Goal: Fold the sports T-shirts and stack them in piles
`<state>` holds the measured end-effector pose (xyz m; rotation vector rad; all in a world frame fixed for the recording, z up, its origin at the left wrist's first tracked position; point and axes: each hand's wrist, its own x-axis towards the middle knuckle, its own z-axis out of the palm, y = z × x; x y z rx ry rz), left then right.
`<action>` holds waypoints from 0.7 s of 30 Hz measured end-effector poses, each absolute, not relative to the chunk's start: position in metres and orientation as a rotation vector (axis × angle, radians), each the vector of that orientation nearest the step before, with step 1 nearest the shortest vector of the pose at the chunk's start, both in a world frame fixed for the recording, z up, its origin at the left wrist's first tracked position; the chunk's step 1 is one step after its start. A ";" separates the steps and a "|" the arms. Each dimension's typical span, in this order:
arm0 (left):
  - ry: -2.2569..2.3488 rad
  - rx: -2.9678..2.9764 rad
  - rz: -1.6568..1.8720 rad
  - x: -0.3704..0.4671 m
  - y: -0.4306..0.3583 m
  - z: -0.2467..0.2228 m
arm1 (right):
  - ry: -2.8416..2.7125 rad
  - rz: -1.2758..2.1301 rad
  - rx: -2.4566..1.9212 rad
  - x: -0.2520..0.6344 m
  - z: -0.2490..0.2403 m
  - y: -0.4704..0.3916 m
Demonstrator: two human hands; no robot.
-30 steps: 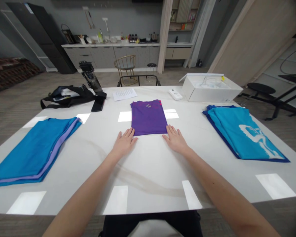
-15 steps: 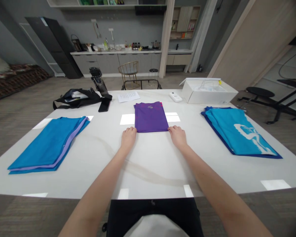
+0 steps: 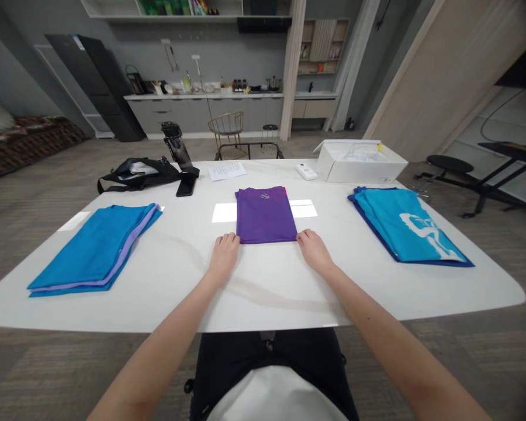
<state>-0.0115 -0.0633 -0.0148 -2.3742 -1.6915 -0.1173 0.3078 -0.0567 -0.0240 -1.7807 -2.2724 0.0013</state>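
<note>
A folded purple T-shirt (image 3: 266, 216) with a small grey print near its far edge lies flat in the middle of the white table (image 3: 263, 275). My left hand (image 3: 226, 252) pinches its near left corner, and my right hand (image 3: 312, 248) pinches the near right corner. Both hands are closed, with the cloth at the fingertips. To the left rests a stack of folded blue shirts (image 3: 92, 245) with a lilac layer between. On the right is another stack, a turquoise shirt (image 3: 394, 222) with a white print over a dark blue one.
Toward the back left are a black bag (image 3: 144, 175), a dark bottle (image 3: 175, 143), a phone (image 3: 186, 186) and a printed sheet (image 3: 227, 171). A white open box (image 3: 359, 166) and a small white device (image 3: 306, 171) stand at the back right.
The purple shirt and both hands have come slightly nearer to me. Both hands keep hold of its near corners. The view has shifted a little, too.
</note>
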 end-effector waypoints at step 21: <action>-2.080 -2.563 -0.711 -0.026 -0.079 -0.002 | -2.081 0.499 -1.803 0.320 0.004 -0.064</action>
